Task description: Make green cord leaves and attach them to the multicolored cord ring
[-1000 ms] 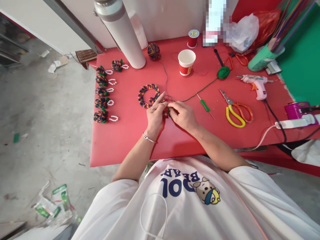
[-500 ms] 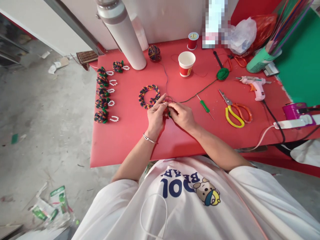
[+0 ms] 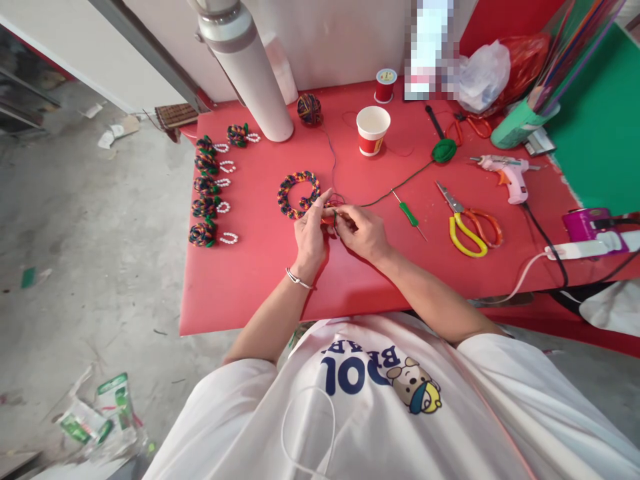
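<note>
My left hand (image 3: 311, 232) is closed on the end of a multicoloured braided cord, whose curled length (image 3: 286, 193) lies on the red table just beyond it. My right hand (image 3: 364, 230) pinches dark green yarn close to the left fingertips. That yarn (image 3: 411, 177) runs back to a small green ball (image 3: 443, 151). From a multicoloured yarn ball (image 3: 309, 109), a thin strand comes down to my hands. The exact contact between fingers and yarn is partly hidden. A green-handled hook (image 3: 409, 213) lies right of my right hand.
Rosettes with white bead loops (image 3: 202, 233) line the table's left side. A tall bottle (image 3: 260, 80), paper cup (image 3: 372, 130) and red spool (image 3: 385, 85) stand behind. Scissors (image 3: 467, 230), a pink glue gun (image 3: 515, 175) and its cable are at the right.
My fingers have shifted slightly at the cord's end. The dark green yarn now shows between my two hands, and my left fingers are a little straighter.
</note>
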A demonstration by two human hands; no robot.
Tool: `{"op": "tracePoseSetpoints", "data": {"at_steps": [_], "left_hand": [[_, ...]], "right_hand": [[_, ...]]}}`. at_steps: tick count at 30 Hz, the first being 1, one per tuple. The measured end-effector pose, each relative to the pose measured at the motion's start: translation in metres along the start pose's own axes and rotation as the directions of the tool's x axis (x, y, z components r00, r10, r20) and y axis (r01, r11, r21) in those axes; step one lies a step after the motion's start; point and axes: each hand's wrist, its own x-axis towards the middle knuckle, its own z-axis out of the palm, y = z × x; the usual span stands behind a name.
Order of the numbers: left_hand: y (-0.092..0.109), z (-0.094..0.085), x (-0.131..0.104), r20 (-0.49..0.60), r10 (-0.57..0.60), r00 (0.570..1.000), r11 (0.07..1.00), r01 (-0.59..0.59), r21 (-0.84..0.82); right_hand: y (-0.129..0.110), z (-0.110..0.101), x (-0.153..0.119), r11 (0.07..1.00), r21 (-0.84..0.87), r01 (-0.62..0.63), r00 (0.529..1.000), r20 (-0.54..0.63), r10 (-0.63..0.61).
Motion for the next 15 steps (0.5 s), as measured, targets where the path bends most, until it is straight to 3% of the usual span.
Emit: {"op": "tracePoseSetpoints", "data": {"at_steps": [15], "left_hand": [[-0.0011, -0.0015, -0.0037, 0.000, 0.109, 0.994, 0.990, -0.109, 0.087]], "right_hand": [[-0.0021, -0.0043, 0.0014, 0.996, -0.069, 0.052, 0.998, 0.027, -0.050]]}}
